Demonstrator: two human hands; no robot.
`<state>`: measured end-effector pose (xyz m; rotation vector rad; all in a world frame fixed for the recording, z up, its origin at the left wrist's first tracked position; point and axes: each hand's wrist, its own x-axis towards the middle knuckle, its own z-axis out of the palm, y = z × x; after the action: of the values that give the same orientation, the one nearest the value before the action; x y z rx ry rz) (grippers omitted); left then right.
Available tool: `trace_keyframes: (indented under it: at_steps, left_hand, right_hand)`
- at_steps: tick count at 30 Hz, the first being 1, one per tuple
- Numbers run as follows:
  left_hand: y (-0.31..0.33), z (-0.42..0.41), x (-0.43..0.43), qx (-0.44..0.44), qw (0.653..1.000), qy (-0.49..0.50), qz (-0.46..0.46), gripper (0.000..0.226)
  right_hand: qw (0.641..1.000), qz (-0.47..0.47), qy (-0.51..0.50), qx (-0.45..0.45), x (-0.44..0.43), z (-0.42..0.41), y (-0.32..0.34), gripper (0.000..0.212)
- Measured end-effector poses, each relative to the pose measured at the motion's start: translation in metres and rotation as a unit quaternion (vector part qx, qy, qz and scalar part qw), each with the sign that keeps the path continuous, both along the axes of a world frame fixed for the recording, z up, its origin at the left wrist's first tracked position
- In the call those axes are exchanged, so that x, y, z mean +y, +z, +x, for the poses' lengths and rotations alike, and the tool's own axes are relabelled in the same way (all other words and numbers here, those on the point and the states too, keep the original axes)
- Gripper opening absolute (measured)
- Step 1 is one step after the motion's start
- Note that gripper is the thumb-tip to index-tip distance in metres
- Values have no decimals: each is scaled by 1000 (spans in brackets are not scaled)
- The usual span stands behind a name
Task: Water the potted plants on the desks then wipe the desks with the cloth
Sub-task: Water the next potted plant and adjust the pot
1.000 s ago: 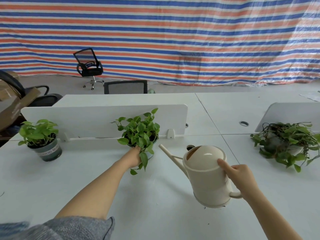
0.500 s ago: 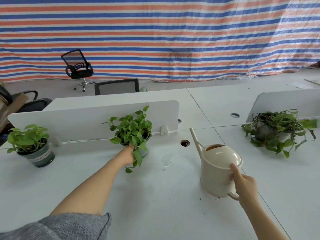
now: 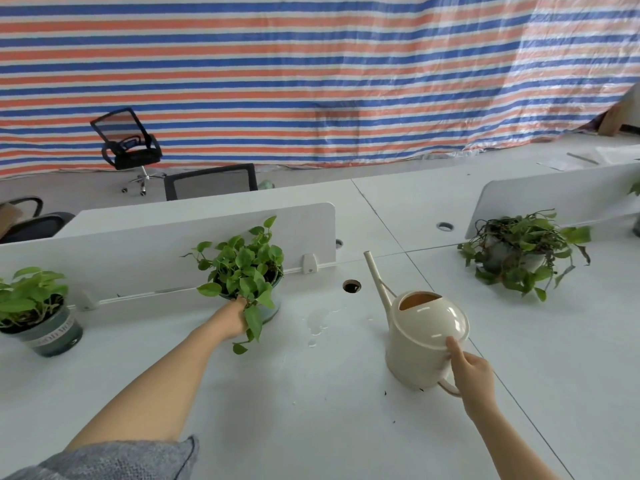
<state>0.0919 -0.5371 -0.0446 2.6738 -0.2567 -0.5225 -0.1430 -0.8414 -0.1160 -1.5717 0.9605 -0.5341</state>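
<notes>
Watering can [image 3: 424,337] now lower, upright; left hand [image 3: 232,317] half-hidden by leaves.

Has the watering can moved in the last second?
Yes. The watering can went down and rightward, away from the middle plant, onto the desk.

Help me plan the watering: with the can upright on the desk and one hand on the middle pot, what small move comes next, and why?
Probably lift the watering can with the right hand toward the trailing plant on the right. The left hand rests on the middle pot, and a puddle beside it suggests that plant was just watered.
</notes>
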Motion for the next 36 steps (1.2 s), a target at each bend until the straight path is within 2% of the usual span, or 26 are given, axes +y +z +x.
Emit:
trace_keyframes:
  at_steps: [3, 5, 7, 9, 11, 12, 14, 15, 20, 23, 25, 29, 33, 36]
  left_hand:
    - [-2, 1, 2, -3, 1000, 2, -21, 48]
    - [-2, -1, 3, 2, 999, 1, -36, 48]
    - [-2, -6, 5, 10, 998, -4, -66, 49]
    - [-6, -6, 8, 4, 993, -19, -119, 51]
    - [-11, -6, 7, -3, 986, 2, -165, 56]
    - [-12, -7, 6, -5, 982, 30, -185, 51]
    - [-14, -10, 6, -15, 970, 74, -231, 24]
    - [-17, -11, 7, -24, 966, 85, -244, 19]
    - [-26, -9, 26, -15, 951, 146, -273, 43]
    - [-28, -8, 40, 4, 938, 199, -286, 52]
    - [-27, -7, 48, 3, 930, 211, -300, 51]
    - [-31, 9, 65, 13, 913, 241, -327, 45]
    - [-36, 36, 67, 53, 862, 307, -399, 39]
    - [-41, 53, 57, 102, 830, 323, -443, 20]
  right_hand:
    - [999, -44, 9, 18, 4, -4, 5, 58]
    - [996, -83, -20, 14, 6, -6, 8, 52]
    - [991, -108, -78, -28, 7, -7, 17, 47]
    - [981, -155, -98, -68, 9, -3, 33, 58]
    - [975, -187, -77, -97, 13, 6, 49, 60]
    - [972, -197, -62, -108, 17, 13, 57, 56]
    - [969, -214, -27, -118, 29, 28, 69, 51]
    - [970, -215, -9, -115, 36, 36, 72, 51]
    - [965, -222, 113, -86, 75, 81, 71, 54]
    - [960, -218, 169, -56, 94, 108, 67, 39]
    - [957, -207, 201, -28, 104, 126, 63, 27]
    - [952, -173, 253, 11, 130, 162, 49, 24]
    - [969, -13, 245, 24, 154, 187, 44, 28]
    - [967, 88, 234, 42, 163, 199, 44, 35]
